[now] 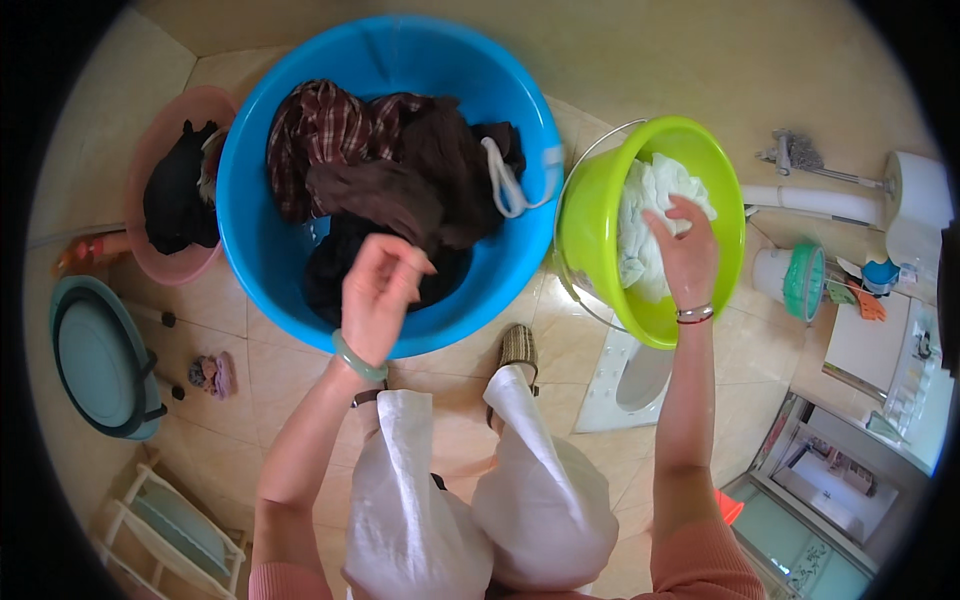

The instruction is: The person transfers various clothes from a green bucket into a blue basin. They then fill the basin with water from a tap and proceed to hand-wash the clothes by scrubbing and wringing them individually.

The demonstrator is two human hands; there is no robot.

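Observation:
My left hand point(382, 295), with a pale green bangle on the wrist, is over the near edge of a large blue basin point(235, 200). Its fingers are curled in, and no cloth shows in them. Behind and below it lie a black garment point(335, 262), a dark brown garment point(380, 192) and a maroon plaid garment point(325, 130). A white cord point(503, 180) loops at the basin's right. My right hand point(688, 250) reaches into a lime-green bucket point(590, 215) beside the basin, fingers apart, at a crumpled white cloth point(645, 205). Whether they press into the cloth is unclear.
A pink basin point(150, 255) with dark clothes stands left of the blue one. A folded grey-green basin point(95, 360) leans at the far left. A squat toilet point(620, 385) is set in the tiled floor near the bucket. A small bin point(800, 280) stands to the right.

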